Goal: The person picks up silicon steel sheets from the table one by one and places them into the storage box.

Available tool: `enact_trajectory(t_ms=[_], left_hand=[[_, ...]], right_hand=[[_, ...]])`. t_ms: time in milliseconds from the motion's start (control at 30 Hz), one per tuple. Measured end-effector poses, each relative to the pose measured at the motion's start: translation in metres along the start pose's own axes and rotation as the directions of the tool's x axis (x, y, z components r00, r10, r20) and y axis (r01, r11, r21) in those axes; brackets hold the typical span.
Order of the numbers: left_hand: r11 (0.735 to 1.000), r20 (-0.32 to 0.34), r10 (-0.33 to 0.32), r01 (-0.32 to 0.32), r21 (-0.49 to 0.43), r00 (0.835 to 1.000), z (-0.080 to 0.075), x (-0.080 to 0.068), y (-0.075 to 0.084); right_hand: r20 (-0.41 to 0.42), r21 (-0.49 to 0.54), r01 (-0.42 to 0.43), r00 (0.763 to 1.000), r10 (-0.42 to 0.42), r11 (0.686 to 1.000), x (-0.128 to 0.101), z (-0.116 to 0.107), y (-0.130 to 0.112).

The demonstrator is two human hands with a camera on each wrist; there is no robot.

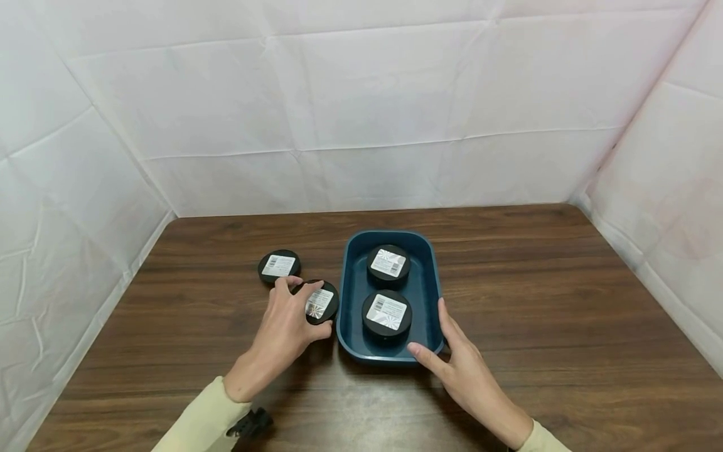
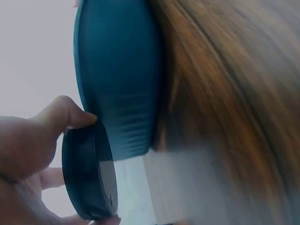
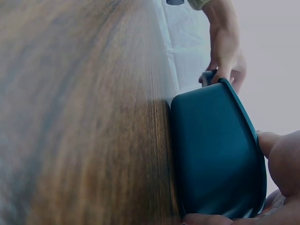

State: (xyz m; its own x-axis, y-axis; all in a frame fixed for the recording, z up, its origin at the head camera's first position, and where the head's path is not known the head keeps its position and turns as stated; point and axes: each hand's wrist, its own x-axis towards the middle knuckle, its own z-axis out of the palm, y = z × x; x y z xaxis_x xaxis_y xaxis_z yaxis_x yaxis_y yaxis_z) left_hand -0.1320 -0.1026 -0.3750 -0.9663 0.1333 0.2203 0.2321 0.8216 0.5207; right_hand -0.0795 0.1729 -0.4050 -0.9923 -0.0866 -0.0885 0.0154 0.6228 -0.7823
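A dark blue tray [image 1: 348, 295] sits mid-table with two black round tins inside: a far tin [image 1: 388, 264] and a near tin [image 1: 386, 313]. My left hand [image 1: 289, 321] grips a third black tin [image 1: 322, 302] just left of the tray, fingers and thumb curled round its rim; the left wrist view shows that tin [image 2: 89, 178] beside the tray wall [image 2: 122, 84]. My right hand [image 1: 452, 351] holds the tray's near right corner, thumb on the rim, fingers along the outer wall [image 3: 211, 154]. A fourth tin [image 1: 279, 266] lies further left.
The brown wooden table [image 1: 536, 301] is walled by white sheeting behind and on both sides. The tray takes the middle; bare wood stretches to the right and along the front edge.
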Motion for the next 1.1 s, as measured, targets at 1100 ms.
enact_trajectory(t_ms=[1100], left_hand=[[0.998,-0.075,-0.055,0.055,0.002,0.996,-0.006,0.019,0.028]], right_hand=[[0.017,0.011,-0.022,1.0,0.022,1.0,0.0,-0.002,-0.003]])
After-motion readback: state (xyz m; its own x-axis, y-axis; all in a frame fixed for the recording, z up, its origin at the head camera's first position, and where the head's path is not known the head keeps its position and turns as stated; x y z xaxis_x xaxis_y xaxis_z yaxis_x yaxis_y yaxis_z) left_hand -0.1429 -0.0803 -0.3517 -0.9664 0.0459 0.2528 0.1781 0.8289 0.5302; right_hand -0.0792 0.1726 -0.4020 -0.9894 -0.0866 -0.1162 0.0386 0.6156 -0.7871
